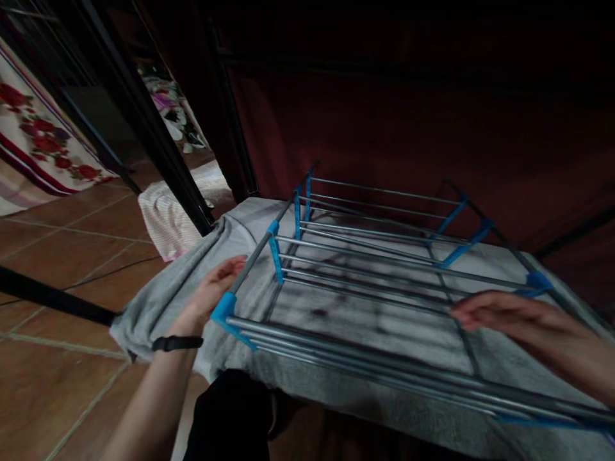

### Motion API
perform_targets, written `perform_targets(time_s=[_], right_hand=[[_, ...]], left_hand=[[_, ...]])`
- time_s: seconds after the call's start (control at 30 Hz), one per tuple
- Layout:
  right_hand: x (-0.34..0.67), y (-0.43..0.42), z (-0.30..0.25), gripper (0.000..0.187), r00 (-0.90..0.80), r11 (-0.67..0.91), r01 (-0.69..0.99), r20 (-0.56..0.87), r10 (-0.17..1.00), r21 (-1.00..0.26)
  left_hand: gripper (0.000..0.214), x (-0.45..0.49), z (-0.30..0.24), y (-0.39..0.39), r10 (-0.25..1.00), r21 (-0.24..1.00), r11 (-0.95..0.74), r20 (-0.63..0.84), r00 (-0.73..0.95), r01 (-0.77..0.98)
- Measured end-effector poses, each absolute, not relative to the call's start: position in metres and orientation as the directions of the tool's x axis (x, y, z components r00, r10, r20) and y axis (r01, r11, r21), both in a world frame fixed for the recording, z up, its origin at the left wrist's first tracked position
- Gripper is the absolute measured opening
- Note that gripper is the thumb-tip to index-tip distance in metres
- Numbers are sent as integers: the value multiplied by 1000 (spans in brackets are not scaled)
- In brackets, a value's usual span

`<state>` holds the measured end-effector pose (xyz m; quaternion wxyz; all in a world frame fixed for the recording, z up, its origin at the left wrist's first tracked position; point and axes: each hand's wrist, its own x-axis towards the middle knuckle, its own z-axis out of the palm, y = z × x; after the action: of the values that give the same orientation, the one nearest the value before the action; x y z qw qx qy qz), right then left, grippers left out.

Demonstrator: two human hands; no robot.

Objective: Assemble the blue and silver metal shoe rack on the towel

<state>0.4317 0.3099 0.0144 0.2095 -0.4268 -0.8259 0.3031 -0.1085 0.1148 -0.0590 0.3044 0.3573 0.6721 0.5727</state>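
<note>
A metal drying rack [375,262] with grey bars and blue plastic joints stands low in front of me. Beneath its bars lies a grey cloth [158,301], spread flat and hanging over the left side. My left hand [211,294], with a black band on the wrist, rests open on the cloth beside the rack's left rail, fingers stretched out. Over the rack's right part my right hand [500,314] reaches with its fingers extended toward the bars, open and holding nothing.
A terracotta tile floor [57,256] lies at the left. A pale pink striped cloth [168,218] sits by a black post [158,160]. Flowered fabric [33,134] hangs at the far left. A dark red wall [408,115] stands behind the rack.
</note>
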Motion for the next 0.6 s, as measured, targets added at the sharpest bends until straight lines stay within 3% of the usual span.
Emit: perform_targets(time_s=[0.07, 0.17, 0.23, 0.37, 0.6], right_hand=[[358, 302, 5, 36, -813, 479, 453, -128, 568, -752], [266, 293, -41, 44, -944, 694, 257, -23, 328, -673], [223, 291, -77, 56, -966, 779, 183, 39, 257, -599], [168, 287, -126, 69, -959, 838, 199, 77, 274, -508], [116, 294, -154, 65, -903, 766, 275, 118, 414, -581]], left_hand=[[68, -102, -94, 147, 875, 990, 82, -16, -484, 117], [57, -92, -113, 179, 951, 996, 43, -16, -308, 82], [49, -88, -116, 189, 975, 997, 61, -48, -218, 54], [41, -88, -127, 192, 980, 995, 97, -91, -177, 26], [36, -95, -151, 201, 974, 984, 137, -112, -197, 114]])
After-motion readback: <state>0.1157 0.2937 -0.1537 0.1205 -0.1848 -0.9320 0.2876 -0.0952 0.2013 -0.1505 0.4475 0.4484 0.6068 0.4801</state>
